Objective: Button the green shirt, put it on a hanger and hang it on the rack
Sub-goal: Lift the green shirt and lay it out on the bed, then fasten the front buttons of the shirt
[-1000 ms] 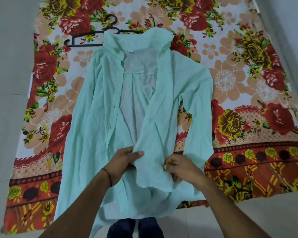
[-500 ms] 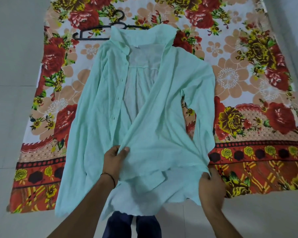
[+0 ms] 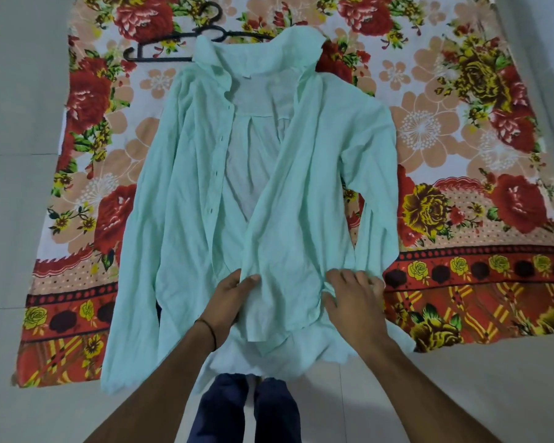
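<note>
The pale green shirt [image 3: 317,174] lies face up and unbuttoned on a floral sheet [image 3: 461,139], collar away from me, its white lining showing down the middle. My left hand [image 3: 229,298] pinches the inner edge of the right front panel near the hem. My right hand [image 3: 352,298] rests flat on the same panel's outer side, fingers spread, by the cuff. A black hanger [image 3: 173,46] lies on the sheet beyond the collar, partly under it. The buttons run down the left panel's edge. No rack is in view.
The sheet is spread on a pale tiled floor [image 3: 20,219]. A pale wall or edge [image 3: 544,75] runs along the right side. My legs in dark trousers [image 3: 247,407] stand just below the shirt hem.
My right hand left the hem corner at the right and moved up and inward onto the front panel. My left hand stays pinching the panel's edge. The camera view moved closer.
</note>
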